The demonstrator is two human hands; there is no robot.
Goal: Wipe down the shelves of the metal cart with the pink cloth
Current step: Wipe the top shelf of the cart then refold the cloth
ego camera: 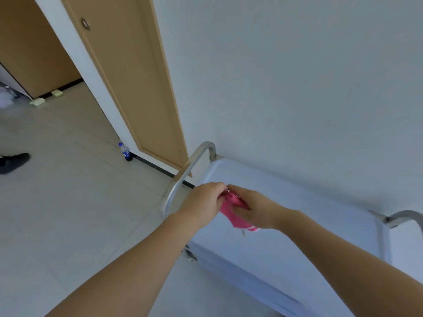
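Observation:
The metal cart (pixel 309 213) stands against the white wall at the lower right, its top shelf facing me. Both my hands are above the shelf's left part. My left hand (pixel 203 202) pinches the upper edge of the pink cloth (pixel 231 210). My right hand (pixel 254 208) grips the same cloth from the right, fingers curled round it. The cloth is bunched between the two hands and a small white tag hangs from its lower end. The cart's lower shelves are hidden under the top one.
A curved metal handle (pixel 185 177) rises at the cart's left end, another handle (pixel 405 216) at its right end. A wooden door (pixel 128 83) stands to the left. A plastic bottle (pixel 124 152) sits on the tiled floor by the door. Someone's dark shoe (pixel 13 161) is at far left.

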